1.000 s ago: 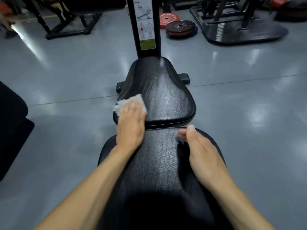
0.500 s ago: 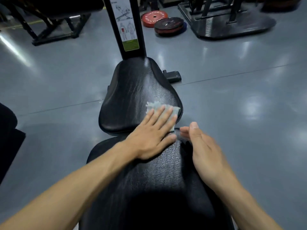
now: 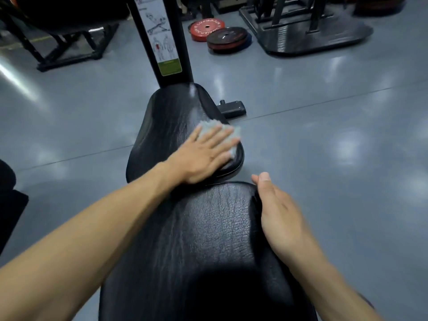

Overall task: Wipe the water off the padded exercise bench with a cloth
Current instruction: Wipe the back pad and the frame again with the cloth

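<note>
Head view only. Flat pressure is what I want, so my left hand (image 3: 203, 156) lies with fingers straight and slightly spread on the crumpled pale grey cloth (image 3: 228, 135), pinning it to the right edge of the far pad of the black padded vinyl exercise bench (image 3: 176, 126). I judge that spread keeps the whole cloth in contact while it wipes. My right hand (image 3: 281, 214) rests on the near pad's right edge (image 3: 208, 228), fingers together and relaxed, holding nothing, probably bracing me. Water is too faint to make out.
</note>
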`<control>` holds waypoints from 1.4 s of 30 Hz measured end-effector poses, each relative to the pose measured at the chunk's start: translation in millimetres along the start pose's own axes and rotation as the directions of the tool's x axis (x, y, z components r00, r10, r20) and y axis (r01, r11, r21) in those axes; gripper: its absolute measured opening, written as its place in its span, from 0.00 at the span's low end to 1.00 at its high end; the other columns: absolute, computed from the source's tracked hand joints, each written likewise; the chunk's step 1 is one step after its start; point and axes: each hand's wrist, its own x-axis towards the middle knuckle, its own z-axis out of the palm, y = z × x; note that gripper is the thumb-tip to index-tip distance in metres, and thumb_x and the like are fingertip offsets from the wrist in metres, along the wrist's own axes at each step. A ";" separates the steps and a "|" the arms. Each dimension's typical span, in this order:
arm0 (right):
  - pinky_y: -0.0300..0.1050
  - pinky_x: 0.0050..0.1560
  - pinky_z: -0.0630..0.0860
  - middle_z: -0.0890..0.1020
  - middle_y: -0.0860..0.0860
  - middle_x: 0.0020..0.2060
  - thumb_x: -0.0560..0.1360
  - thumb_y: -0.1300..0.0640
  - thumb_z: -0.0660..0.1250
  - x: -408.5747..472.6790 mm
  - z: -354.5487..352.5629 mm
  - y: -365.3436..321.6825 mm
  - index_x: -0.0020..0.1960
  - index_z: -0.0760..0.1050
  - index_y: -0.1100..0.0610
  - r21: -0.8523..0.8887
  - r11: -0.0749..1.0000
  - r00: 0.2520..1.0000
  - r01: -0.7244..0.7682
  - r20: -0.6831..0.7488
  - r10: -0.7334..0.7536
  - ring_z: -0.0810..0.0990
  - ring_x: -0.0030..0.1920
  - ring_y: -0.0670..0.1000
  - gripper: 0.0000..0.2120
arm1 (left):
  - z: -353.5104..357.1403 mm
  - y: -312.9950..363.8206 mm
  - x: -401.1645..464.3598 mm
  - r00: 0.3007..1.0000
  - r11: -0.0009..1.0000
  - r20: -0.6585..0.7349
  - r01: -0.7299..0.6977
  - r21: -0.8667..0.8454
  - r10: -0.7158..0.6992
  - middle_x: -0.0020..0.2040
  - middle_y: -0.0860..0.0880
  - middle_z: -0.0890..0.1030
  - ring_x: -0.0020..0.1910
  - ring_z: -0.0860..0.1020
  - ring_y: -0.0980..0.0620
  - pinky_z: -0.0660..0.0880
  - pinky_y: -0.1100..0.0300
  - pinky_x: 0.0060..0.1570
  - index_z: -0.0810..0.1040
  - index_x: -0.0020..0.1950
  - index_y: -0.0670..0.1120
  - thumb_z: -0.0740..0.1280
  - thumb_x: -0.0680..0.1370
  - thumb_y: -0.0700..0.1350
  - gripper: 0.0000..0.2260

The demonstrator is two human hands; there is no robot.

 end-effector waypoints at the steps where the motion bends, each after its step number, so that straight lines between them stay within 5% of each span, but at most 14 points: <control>1: 0.36 0.66 0.59 0.73 0.43 0.73 0.83 0.38 0.44 -1.4 0.7 0.2 0.74 0.72 0.50 0.002 1.000 1.000 0.000 0.005 0.000 0.67 0.73 0.42 0.30 | -3.7 -13.6 8.8 0.985 0.983 -0.022 0.172 -0.061 -0.174 0.84 0.55 0.40 0.82 0.37 0.51 0.33 0.45 0.79 0.41 0.83 0.58 0.37 0.84 0.61 0.27; 4: 0.34 0.61 0.58 0.77 0.39 0.64 0.84 0.39 0.44 -2.7 -2.6 -0.8 0.70 0.75 0.50 0.021 1.000 1.000 -0.013 0.012 0.013 0.69 0.63 0.36 0.28 | 2.0 -2.6 15.0 0.957 0.958 -0.059 0.280 -0.070 -0.284 0.84 0.51 0.39 0.82 0.36 0.47 0.34 0.43 0.79 0.40 0.84 0.55 0.37 0.84 0.61 0.28; 8: 0.28 0.59 0.58 0.77 0.38 0.65 0.84 0.40 0.45 4.2 0.6 0.2 0.73 0.73 0.50 0.033 0.999 0.999 -0.008 0.032 0.007 0.70 0.65 0.32 0.28 | 11.7 22.7 -10.8 0.973 0.971 -0.008 -0.230 0.062 0.231 0.84 0.55 0.42 0.82 0.37 0.51 0.32 0.47 0.79 0.47 0.83 0.61 0.37 0.84 0.62 0.26; 10: 0.19 0.51 0.58 0.80 0.37 0.49 0.85 0.40 0.46 3.9 6.3 1.8 0.67 0.76 0.56 0.041 0.999 1.000 0.007 0.018 -0.008 0.70 0.50 0.22 0.28 | 5.5 -5.0 6.3 0.991 0.990 -0.034 -0.129 0.059 0.131 0.84 0.56 0.44 0.83 0.40 0.52 0.34 0.46 0.79 0.48 0.82 0.62 0.35 0.83 0.62 0.27; 12: 0.16 0.48 0.58 0.75 0.35 0.42 0.85 0.42 0.47 1.5 9.0 3.8 0.63 0.77 0.57 0.003 1.000 1.000 0.006 0.016 -0.006 0.71 0.47 0.24 0.26 | -1.2 -37.3 28.7 0.983 0.986 -0.077 0.162 -0.037 -0.164 0.85 0.54 0.48 0.83 0.43 0.50 0.38 0.41 0.79 0.51 0.83 0.61 0.38 0.84 0.62 0.27; 14: 0.20 0.58 0.56 0.78 0.37 0.55 0.86 0.44 0.48 2.5 9.3 6.4 0.69 0.75 0.54 -0.046 0.999 0.999 0.024 0.043 -0.022 0.70 0.62 0.31 0.24 | 0.3 -37.1 39.7 0.954 0.957 -0.095 0.276 -0.085 -0.284 0.84 0.51 0.52 0.83 0.45 0.47 0.40 0.39 0.79 0.56 0.82 0.58 0.41 0.85 0.61 0.26; 16: 0.30 0.72 0.49 0.67 0.42 0.77 0.86 0.44 0.50 6.4 8.4 6.4 0.78 0.65 0.51 -0.126 0.992 0.995 0.003 0.096 0.009 0.57 0.79 0.40 0.24 | 4.6 -13.4 35.7 0.991 0.999 -0.124 0.043 -0.005 -0.044 0.82 0.50 0.61 0.82 0.53 0.45 0.46 0.39 0.79 0.63 0.80 0.55 0.43 0.84 0.61 0.27; 18: 0.39 0.77 0.44 0.55 0.47 0.82 0.85 0.44 0.52 7.4 10.3 5.9 0.82 0.57 0.50 -0.251 0.968 0.989 -0.024 0.136 0.060 0.48 0.82 0.45 0.27 | 7.3 3.8 26.8 0.966 0.971 -0.100 -0.235 0.039 0.238 0.77 0.53 0.68 0.80 0.59 0.47 0.51 0.42 0.79 0.70 0.75 0.54 0.46 0.86 0.59 0.23; 20: 0.45 0.79 0.42 0.48 0.48 0.83 0.84 0.44 0.53 3.3 15.3 6.1 0.83 0.52 0.50 -0.363 0.932 0.983 0.001 0.170 0.065 0.43 0.82 0.48 0.29 | 2.7 1.7 35.7 0.961 0.965 -0.079 -0.262 0.035 0.264 0.73 0.55 0.72 0.79 0.62 0.50 0.51 0.42 0.79 0.73 0.71 0.56 0.46 0.86 0.60 0.22; 24: 0.45 0.80 0.41 0.45 0.48 0.83 0.84 0.44 0.54 -5.3 16.4 3.2 0.83 0.50 0.49 -0.379 0.925 0.980 0.026 0.191 0.051 0.40 0.82 0.48 0.31 | -3.7 7.2 78.0 0.999 0.997 -0.012 -0.035 0.067 0.036 0.59 0.52 0.79 0.70 0.70 0.48 0.50 0.41 0.78 0.79 0.58 0.55 0.41 0.82 0.62 0.28; 28: 0.44 0.80 0.44 0.49 0.47 0.83 0.84 0.45 0.55 -1.8 7.7 3.0 0.83 0.52 0.50 -0.323 0.946 0.982 0.024 0.185 0.039 0.44 0.82 0.47 0.30 | 3.5 35.9 52.4 0.895 0.885 -0.006 -0.441 0.149 0.447 0.42 0.50 0.82 0.54 0.75 0.45 0.62 0.46 0.73 0.81 0.43 0.49 0.50 0.86 0.55 0.23; 32: 0.45 0.81 0.45 0.51 0.47 0.83 0.84 0.45 0.54 -5.2 3.3 1.1 0.83 0.52 0.51 -0.315 0.948 0.980 0.032 0.196 0.033 0.46 0.82 0.47 0.30 | 3.3 31.4 38.7 0.835 0.819 0.118 -0.551 0.161 0.538 0.48 0.54 0.82 0.67 0.73 0.52 0.46 0.49 0.81 0.83 0.49 0.49 0.46 0.86 0.56 0.27; 37: 0.47 0.81 0.51 0.56 0.45 0.82 0.84 0.44 0.55 -13.2 -6.6 0.6 0.82 0.55 0.50 -0.257 0.966 0.982 0.024 0.188 0.026 0.51 0.82 0.46 0.28 | -4.6 19.0 78.1 0.954 0.936 -0.036 -0.286 0.204 0.299 0.44 0.54 0.79 0.55 0.75 0.47 0.57 0.45 0.76 0.80 0.48 0.55 0.46 0.86 0.56 0.23; 42: 0.46 0.78 0.58 0.66 0.46 0.76 0.84 0.45 0.55 -13.0 -13.6 2.0 0.79 0.61 0.51 -0.258 0.966 0.984 0.026 0.177 0.021 0.61 0.78 0.48 0.25 | 1.6 35.3 45.7 0.814 0.793 0.091 -0.580 0.189 0.574 0.47 0.54 0.81 0.61 0.75 0.48 0.57 0.45 0.78 0.83 0.47 0.48 0.48 0.87 0.55 0.26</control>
